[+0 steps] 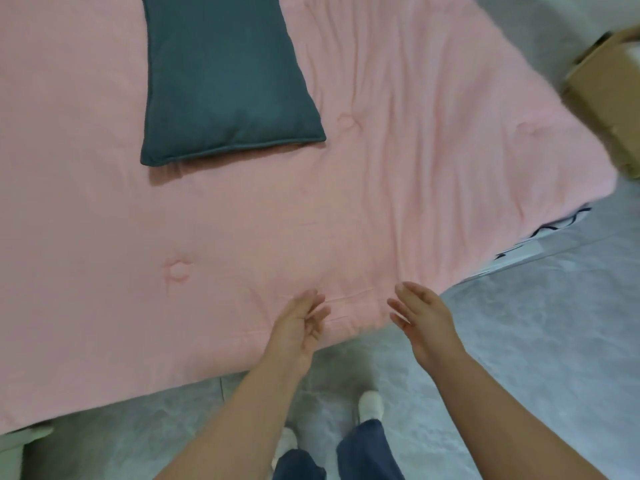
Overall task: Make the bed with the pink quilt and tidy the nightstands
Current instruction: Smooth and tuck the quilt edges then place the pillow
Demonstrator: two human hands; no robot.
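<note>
Grey floor (519,341) along the bottom and right, the quilt (242,220) filling the rest of the frame.

At lower centre we hold both hands apart over the quilt's near edge, gripping nothing: the left hand (301,327) has loosely curled fingers just touching the fabric, the right hand (422,320) is flat with straight fingers. Further out, the quilt lies spread with creases toward the right. A dark pillow (221,77) rests on it at upper centre, and a box (609,98) sits at the upper right edge.

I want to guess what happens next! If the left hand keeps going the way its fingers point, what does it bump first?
Probably the pink quilt; the left hand points onto it near the edge, though height is unclear.
</note>
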